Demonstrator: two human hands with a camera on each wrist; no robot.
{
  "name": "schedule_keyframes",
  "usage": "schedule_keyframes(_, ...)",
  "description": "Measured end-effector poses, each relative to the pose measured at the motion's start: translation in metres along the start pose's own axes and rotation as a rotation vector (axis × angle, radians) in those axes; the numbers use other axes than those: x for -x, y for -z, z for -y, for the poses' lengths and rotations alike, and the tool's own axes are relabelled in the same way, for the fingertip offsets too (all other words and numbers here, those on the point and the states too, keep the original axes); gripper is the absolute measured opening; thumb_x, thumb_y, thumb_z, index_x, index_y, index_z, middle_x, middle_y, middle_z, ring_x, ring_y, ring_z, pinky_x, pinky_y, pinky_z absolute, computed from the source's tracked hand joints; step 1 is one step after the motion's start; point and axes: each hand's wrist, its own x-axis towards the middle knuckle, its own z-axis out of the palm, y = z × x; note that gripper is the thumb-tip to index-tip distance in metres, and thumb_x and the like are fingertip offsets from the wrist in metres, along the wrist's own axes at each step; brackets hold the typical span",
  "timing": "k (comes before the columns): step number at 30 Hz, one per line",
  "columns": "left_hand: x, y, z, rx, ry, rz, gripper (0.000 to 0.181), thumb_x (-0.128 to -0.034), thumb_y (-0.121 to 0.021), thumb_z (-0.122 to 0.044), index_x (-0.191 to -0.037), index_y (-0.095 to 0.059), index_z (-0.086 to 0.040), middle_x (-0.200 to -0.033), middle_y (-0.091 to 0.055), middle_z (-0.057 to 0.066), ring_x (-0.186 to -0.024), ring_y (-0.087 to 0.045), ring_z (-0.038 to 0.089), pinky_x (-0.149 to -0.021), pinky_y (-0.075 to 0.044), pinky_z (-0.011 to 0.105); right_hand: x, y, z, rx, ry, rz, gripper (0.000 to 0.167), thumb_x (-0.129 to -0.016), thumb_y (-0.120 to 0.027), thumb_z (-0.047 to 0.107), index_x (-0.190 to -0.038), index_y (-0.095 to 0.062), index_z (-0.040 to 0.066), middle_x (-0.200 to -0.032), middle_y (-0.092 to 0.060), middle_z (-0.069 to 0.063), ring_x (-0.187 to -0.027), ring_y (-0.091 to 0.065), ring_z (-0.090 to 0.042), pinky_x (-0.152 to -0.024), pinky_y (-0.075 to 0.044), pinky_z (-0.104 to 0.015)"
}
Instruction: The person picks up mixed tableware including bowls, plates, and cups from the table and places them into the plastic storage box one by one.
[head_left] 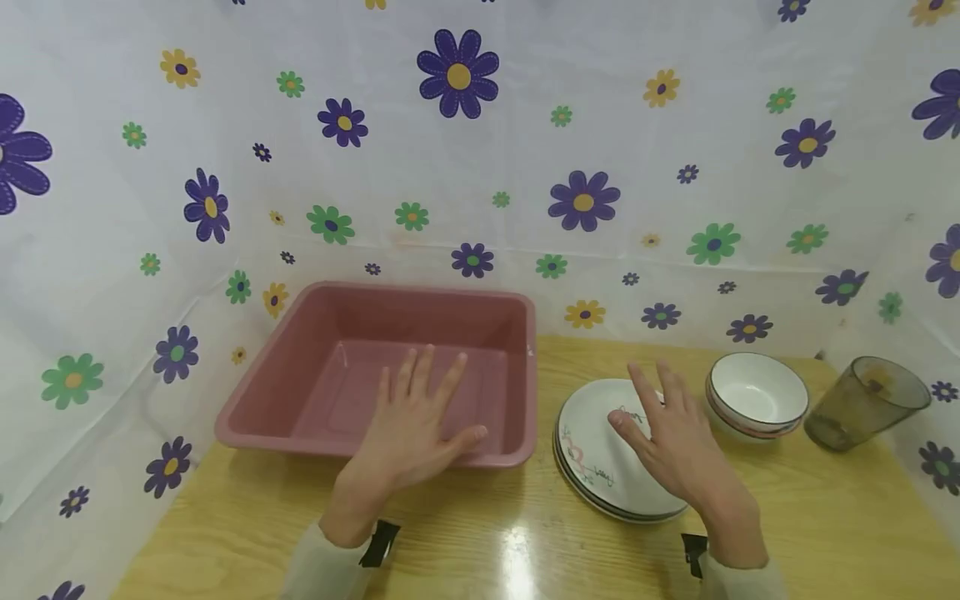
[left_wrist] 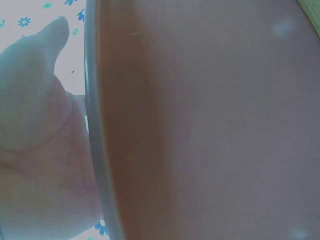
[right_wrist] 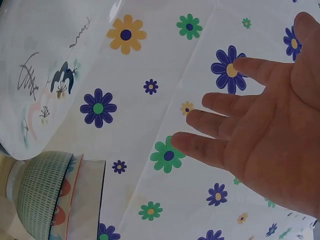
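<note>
Flowered sheet (head_left: 510,150) behind the tabletop (head_left: 450,533) on my feed, pink basin (head_left: 420,310) at left, plate stack (head_left: 600,458) to its right, my left grip (head_left: 414,429) — fingers apart — over the basin, my right grip (head_left: 678,442) spread above the plates, stacked bowls (head_left: 759,390), tinted cup (head_left: 866,407) beside them.

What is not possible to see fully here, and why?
Head view: part of the top plate, behind the right hand.
Head view: part of the basin, behind the left hand.
Left wrist view: part of the left hand, behind the basin's wall.
Right wrist view: part of the bowls, cut by the bottom edge.
</note>
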Motion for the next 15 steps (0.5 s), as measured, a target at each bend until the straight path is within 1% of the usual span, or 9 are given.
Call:
schedule_keyframes(4, -0.0007, 0.0010, 0.0000, -0.007, -0.013, -0.021, 0.090, -0.0918, -0.046, -0.071, -0.161, -0.014, -0.022, -0.164, -0.008, 0.022, -0.151, -0.003, 0.042, -0.117, -0.004, 0.065, 0.0005, 0.0011, -0.0012, -0.017, -0.008, 0.003, 0.073, -0.103, -0.044, 0.050, -0.158, -0.021, 0.008, -0.159, -0.010, -0.032, -0.140, -0.017, -0.060, -0.105, -0.021, -0.076)
schedule_keyframes(7, -0.0021, 0.0017, -0.0012, -0.007, -0.032, -0.035, 0.087, -0.0928, -0.044, -0.070, -0.160, -0.016, -0.023, -0.163, -0.012, 0.022, -0.150, -0.007, 0.042, -0.118, -0.007, 0.064, 0.0012, 0.0028, -0.0026, -0.023, -0.029, -0.005, 0.072, -0.103, -0.044, 0.050, -0.156, -0.025, 0.005, -0.158, -0.012, -0.033, -0.138, -0.021, -0.061, -0.104, -0.025, -0.076)
schedule_keyframes(10, -0.0031, 0.0016, -0.0031, -0.009, -0.048, -0.052, 0.085, -0.0937, -0.044, -0.069, -0.160, -0.019, -0.022, -0.162, -0.016, 0.022, -0.150, -0.011, 0.042, -0.118, -0.010, 0.063, 0.0020, 0.0051, -0.0041, -0.026, -0.051, -0.004, 0.071, -0.103, -0.045, 0.050, -0.154, -0.027, 0.005, -0.158, -0.014, -0.034, -0.137, -0.023, -0.061, -0.102, -0.029, -0.075)
schedule_keyframes(13, -0.0032, 0.0019, -0.0055, -0.017, -0.063, -0.072, 0.084, -0.0937, -0.045, -0.068, -0.159, -0.021, -0.022, -0.161, -0.020, 0.022, -0.148, -0.016, 0.042, -0.117, -0.014, 0.063, 0.0025, 0.0071, -0.0064, -0.034, -0.062, 0.007, 0.071, -0.103, -0.044, 0.051, -0.153, -0.029, 0.003, -0.156, -0.016, -0.036, -0.137, -0.025, -0.060, -0.102, -0.031, -0.073)
schedule_keyframes(15, -0.0026, 0.0028, -0.0078, -0.015, -0.086, -0.092, 0.084, -0.0929, -0.048, -0.068, -0.158, -0.023, -0.021, -0.160, -0.023, 0.022, -0.147, -0.019, 0.042, -0.117, -0.016, 0.063, 0.0026, 0.0082, -0.0086, -0.037, -0.066, 0.009, 0.072, -0.103, -0.044, 0.051, -0.152, -0.030, 0.000, -0.154, -0.019, -0.037, -0.136, -0.028, -0.059, -0.101, -0.033, -0.072)
